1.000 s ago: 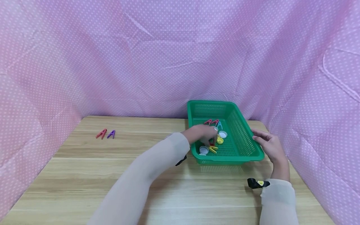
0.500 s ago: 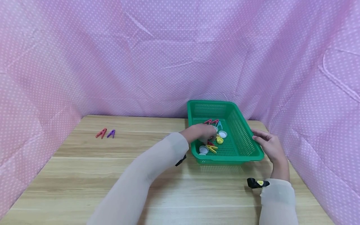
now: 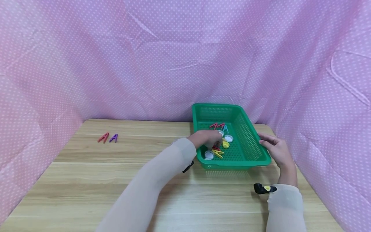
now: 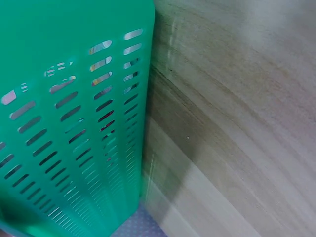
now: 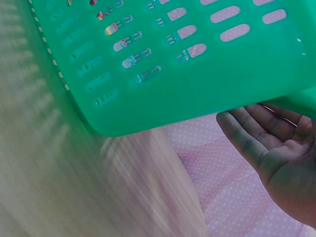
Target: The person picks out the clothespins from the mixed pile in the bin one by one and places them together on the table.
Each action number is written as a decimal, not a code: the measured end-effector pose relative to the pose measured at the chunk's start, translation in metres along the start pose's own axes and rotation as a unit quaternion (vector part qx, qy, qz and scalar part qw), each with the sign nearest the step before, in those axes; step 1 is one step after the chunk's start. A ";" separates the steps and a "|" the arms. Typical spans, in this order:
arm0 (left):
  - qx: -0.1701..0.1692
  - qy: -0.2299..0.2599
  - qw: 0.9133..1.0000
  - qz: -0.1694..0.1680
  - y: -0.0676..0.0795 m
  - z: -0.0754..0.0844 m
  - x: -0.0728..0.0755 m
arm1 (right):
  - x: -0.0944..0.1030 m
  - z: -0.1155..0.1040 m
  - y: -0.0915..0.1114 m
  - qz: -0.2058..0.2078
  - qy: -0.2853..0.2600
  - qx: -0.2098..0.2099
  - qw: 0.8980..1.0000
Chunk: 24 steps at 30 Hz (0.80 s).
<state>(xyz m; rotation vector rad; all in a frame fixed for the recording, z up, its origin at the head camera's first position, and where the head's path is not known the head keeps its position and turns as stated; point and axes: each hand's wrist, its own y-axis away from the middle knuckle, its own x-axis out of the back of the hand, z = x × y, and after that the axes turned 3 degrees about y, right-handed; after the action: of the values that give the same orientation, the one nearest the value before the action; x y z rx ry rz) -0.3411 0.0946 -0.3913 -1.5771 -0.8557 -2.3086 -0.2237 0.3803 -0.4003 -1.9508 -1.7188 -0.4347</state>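
Observation:
My left hand point(image 3: 211, 138) reaches over the left wall of the green plastic basket point(image 3: 246, 163), its fingers pointing down among clothespins and bottle caps. A red clothespin point(image 3: 215, 148) lies right below the fingertips, next to a yellow clothespin point(image 3: 218, 153). I cannot tell whether those fingers grip something; their tips are hidden. At the basket's right side, my right hand point(image 3: 276, 149) holds the rim with thumb and fingertips. In the right wrist view this hand's palm point(image 5: 291, 173) shows beside the perforated wall. The left wrist view shows only basket wall and table.
White bottle caps point(image 3: 228, 138), a yellow cap point(image 3: 225, 145), red clothespins point(image 3: 221, 125) and a light-blue clothespin point(image 3: 225, 129) also lie in the basket. Far left on the wooden table point(image 3: 130, 174) are a red clothespin point(image 3: 103, 137) and a purple one point(image 3: 113, 138). Pink dotted cloth point(image 3: 145, 64) hangs behind.
My left hand has shifted slightly within the basket, and more of the red clothespin below its fingertips shows. The right hand stays at the rim.

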 end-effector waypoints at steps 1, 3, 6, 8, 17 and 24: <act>-0.001 0.001 1.000 0.000 0.000 0.000 0.000 | 0.000 0.000 0.000 0.000 0.001 0.000 1.000; -0.002 0.003 1.000 0.000 0.001 0.000 0.000 | 0.000 0.001 -0.001 -0.001 0.001 0.000 1.000; 0.002 0.002 1.000 0.002 0.001 0.001 0.001 | 0.000 0.002 -0.001 -0.003 0.002 -0.003 1.000; 0.006 0.002 1.000 0.010 0.002 0.001 0.003 | 0.001 0.001 -0.001 -0.004 0.002 -0.004 1.000; -0.003 -0.015 0.998 0.059 0.011 0.006 0.018 | 0.001 0.000 0.001 -0.005 0.006 0.000 1.000; -0.016 -0.054 0.996 0.070 0.023 0.012 0.037 | 0.001 -0.001 0.001 -0.006 -0.007 0.002 1.000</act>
<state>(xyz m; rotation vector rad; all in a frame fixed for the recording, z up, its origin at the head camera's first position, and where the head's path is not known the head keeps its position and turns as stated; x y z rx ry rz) -0.3358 0.0881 -0.3475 -1.7300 -0.7096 -2.1682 -0.2227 0.3805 -0.3994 -1.9453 -1.7402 -0.4228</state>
